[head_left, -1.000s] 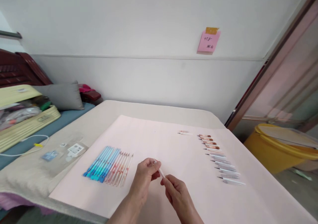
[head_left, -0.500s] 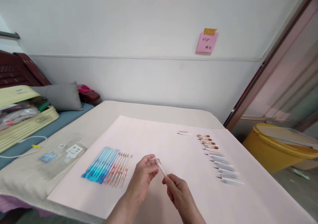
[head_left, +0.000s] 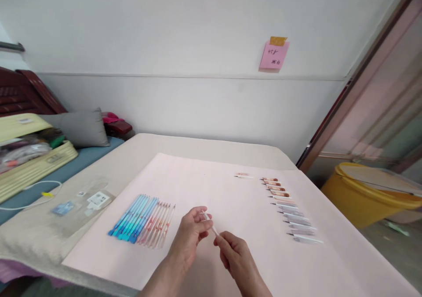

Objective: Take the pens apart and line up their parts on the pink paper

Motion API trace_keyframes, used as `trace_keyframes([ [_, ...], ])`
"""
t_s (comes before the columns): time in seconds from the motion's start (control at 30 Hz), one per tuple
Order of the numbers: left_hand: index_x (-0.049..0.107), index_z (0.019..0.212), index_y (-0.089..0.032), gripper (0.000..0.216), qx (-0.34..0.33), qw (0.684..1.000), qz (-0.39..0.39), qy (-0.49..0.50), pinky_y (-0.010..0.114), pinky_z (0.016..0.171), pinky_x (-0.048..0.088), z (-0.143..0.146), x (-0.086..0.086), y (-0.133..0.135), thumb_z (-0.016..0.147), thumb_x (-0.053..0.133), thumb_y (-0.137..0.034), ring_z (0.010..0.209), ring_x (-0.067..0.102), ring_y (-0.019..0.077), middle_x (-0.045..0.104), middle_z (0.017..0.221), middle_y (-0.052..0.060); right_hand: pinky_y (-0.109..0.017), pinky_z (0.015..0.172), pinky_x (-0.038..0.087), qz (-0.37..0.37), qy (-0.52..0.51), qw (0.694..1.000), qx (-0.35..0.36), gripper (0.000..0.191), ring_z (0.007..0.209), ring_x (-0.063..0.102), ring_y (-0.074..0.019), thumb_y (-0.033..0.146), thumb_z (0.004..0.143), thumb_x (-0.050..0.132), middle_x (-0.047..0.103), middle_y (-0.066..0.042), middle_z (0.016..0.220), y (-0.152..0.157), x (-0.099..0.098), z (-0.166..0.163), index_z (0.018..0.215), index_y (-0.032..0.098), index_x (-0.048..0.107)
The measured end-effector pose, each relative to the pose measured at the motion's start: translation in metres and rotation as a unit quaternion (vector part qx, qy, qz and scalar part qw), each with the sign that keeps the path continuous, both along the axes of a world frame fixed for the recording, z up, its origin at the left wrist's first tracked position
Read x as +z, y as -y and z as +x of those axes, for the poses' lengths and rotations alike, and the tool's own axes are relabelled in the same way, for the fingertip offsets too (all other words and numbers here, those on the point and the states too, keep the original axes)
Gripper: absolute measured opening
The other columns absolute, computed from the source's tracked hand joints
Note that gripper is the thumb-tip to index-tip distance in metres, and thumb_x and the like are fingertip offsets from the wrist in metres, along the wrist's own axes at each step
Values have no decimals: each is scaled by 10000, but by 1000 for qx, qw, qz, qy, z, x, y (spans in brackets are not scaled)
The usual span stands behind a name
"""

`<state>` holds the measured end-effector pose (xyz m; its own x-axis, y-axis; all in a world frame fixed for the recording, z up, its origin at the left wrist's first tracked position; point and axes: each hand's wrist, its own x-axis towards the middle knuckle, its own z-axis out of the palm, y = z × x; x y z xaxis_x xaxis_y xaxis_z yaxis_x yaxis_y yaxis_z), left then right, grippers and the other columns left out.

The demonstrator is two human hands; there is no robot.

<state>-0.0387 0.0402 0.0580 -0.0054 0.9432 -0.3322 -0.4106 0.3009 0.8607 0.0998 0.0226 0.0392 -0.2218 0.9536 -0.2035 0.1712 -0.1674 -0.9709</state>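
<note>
A slim white pen [head_left: 214,230] slants between my two hands above the pink sheet [head_left: 211,187]. The fingers of my left hand [head_left: 193,226] are closed around its upper end. My right hand [head_left: 234,249] pinches the lower end between thumb and fingers. Left of my hands lies a row of blue pens [head_left: 135,218], with several clear pens with red and orange patterns [head_left: 160,224] beside them. Over on the right, several dark-tipped white pen pieces with brown or greyish caps [head_left: 298,218] lie in a slanting column. A thin dark-tipped piece [head_left: 244,176] lies apart near the back.
Clear plastic packaging with a label [head_left: 99,199] lies on the cloth at the left. Beyond it are a white cable [head_left: 33,205], an open pale-yellow case [head_left: 42,163] and a grey cushion [head_left: 84,128]. A yellow bin [head_left: 359,200] stands beyond the right edge.
My left fingers have closed further over the pen's upper end, and the left thumb now lies across it. The right hand has shifted slightly left. The laid-out pens stay put.
</note>
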Motion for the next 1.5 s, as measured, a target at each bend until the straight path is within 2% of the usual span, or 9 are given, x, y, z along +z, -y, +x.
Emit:
trace_keyframes([
  [0.23, 556, 1027, -168, 441, -5, 999, 19, 30, 270, 740, 403, 1, 2, 1, 608, 689, -197, 879, 545, 165, 590, 980, 85, -211, 403, 205, 3, -4, 1000, -1, 282, 362, 258, -56, 381, 819, 418, 358, 85, 393, 0, -1, 0, 671, 171, 535],
  [0.4, 552, 1046, -180, 463, 3, 999, -8, -48, 261, 641, 393, 2, 5, 1, 619, 694, -289, 749, 548, 145, 603, 905, 62, -210, 399, 200, 3, -7, 1000, 4, 297, 366, 257, -56, 402, 823, 420, 358, 84, 399, 1, -2, 1, 681, 169, 536],
  [0.53, 555, 1031, -165, 464, -6, 999, 13, 47, 278, 758, 403, 2, 5, 1, 588, 692, -167, 902, 549, 175, 600, 1000, 102, -209, 395, 197, 1, -3, 1000, -3, 290, 367, 255, -57, 396, 821, 423, 352, 84, 399, 0, 0, 2, 677, 170, 534],
  [0.67, 557, 1052, -187, 490, 1, 1000, -10, -18, 263, 654, 392, 1, 3, 2, 588, 705, -243, 708, 550, 127, 618, 955, 73, -210, 397, 197, 3, -4, 1000, 2, 288, 370, 258, -58, 391, 821, 422, 352, 83, 401, 1, 1, 2, 676, 169, 536],
  [0.83, 561, 1037, -170, 471, -6, 999, 11, 30, 272, 739, 402, 1, 3, 2, 584, 688, -175, 891, 553, 173, 608, 1005, 101, -211, 400, 191, -2, 0, 1000, -3, 295, 374, 253, -56, 402, 822, 424, 353, 84, 406, 2, 0, 3, 678, 172, 540],
  [0.97, 558, 1050, -189, 476, -6, 1000, -12, -15, 260, 647, 395, 1, 3, 2, 597, 696, -244, 732, 554, 134, 617, 977, 80, -209, 399, 198, 0, 2, 1000, 2, 289, 367, 255, -56, 389, 825, 419, 358, 83, 399, 2, -1, 3, 681, 170, 541],
  [1.13, 566, 1017, -178, 462, -9, 999, 2, 39, 273, 741, 409, 0, 3, 1, 573, 693, -163, 876, 557, 167, 607, 1001, 94, -211, 393, 194, 8, -4, 1000, -1, 302, 363, 253, -59, 409, 816, 425, 360, 81, 394, 1, -2, 2, 682, 167, 546],
  [1.27, 566, 1030, -193, 445, -13, 1000, -8, 3, 244, 645, 395, -1, 2, 2, 603, 686, -219, 743, 550, 122, 610, 1003, 79, -211, 397, 200, 6, -2, 1000, 0, 290, 358, 251, -57, 392, 820, 420, 357, 85, 393, 0, -1, 2, 676, 171, 541],
  [1.5, 593, 990, -168, 393, -47, 998, -8, 27, 260, 687, 400, 0, 4, 3, 606, 672, -196, 794, 555, 146, 610, 1013, 100, -209, 399, 198, 2, 1, 1000, -4, 280, 370, 259, -55, 382, 817, 428, 360, 83, 404, 1, 1, 2, 667, 170, 532],
])
